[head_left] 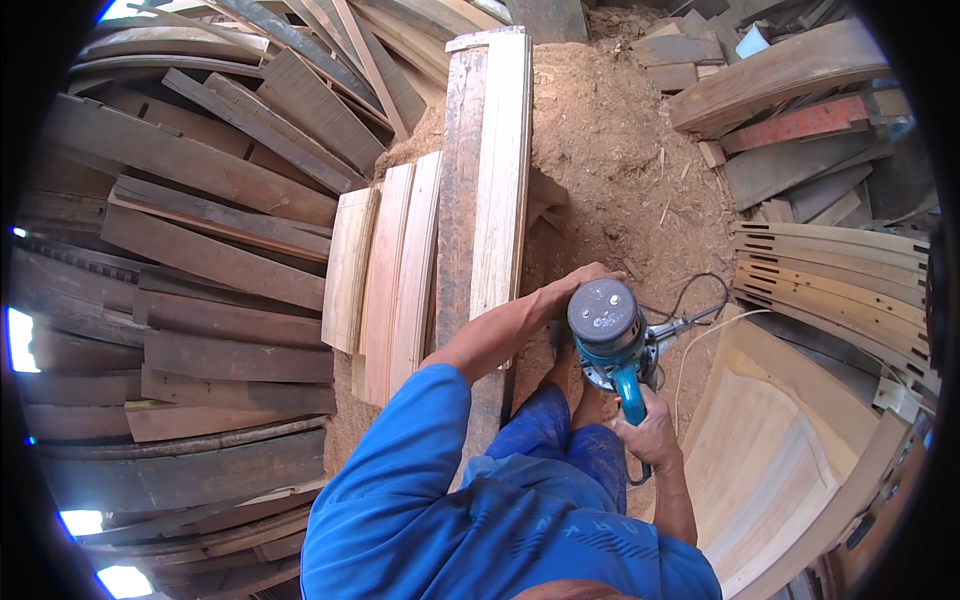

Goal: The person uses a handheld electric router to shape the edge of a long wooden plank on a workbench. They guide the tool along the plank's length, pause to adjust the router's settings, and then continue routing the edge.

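left hand [592, 274] partly hidden behind power tool [606, 322], tool's underside hidden, shirt [430, 520] cropped below

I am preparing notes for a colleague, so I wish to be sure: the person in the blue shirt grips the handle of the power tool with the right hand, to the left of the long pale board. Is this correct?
Not quite: the head view shows the power tool to the right of the long pale board, not left. The right hand does grip its handle.
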A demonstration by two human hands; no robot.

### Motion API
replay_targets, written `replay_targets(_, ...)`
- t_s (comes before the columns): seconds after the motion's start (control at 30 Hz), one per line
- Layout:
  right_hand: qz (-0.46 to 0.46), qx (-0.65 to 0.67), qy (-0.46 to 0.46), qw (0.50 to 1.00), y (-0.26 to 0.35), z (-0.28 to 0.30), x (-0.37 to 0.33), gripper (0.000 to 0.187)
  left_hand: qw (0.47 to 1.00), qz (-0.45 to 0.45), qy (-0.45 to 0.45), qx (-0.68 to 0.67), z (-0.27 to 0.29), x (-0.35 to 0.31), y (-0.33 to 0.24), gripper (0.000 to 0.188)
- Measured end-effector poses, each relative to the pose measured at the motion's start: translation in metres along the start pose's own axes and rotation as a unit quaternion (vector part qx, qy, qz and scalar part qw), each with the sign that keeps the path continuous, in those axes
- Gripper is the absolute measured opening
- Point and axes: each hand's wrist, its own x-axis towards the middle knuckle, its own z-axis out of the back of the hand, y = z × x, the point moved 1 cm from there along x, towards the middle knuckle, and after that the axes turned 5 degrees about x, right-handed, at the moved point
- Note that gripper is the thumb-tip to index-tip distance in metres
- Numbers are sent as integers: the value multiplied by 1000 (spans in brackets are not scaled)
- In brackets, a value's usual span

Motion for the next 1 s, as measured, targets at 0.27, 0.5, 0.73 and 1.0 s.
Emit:
replay_targets(0.27,-20,8,33,999,-15,1,-6,32,981,-108,-72,-145,-27,-8,38,43)
replay_targets(0.5,-40,3,31,999,2,-1,-9,33,948,-129,-80,-281,-30,-8,53,41)
replay_targets(0.73,-1,-61,34,998,1,-10,-8,38,945,73,127,-291,-10,-3,52,45)
replay_targets(1.0,-5,-144,31,989,-12,-15,-5,40,925,-326,142,-133,-28,21,139,26)
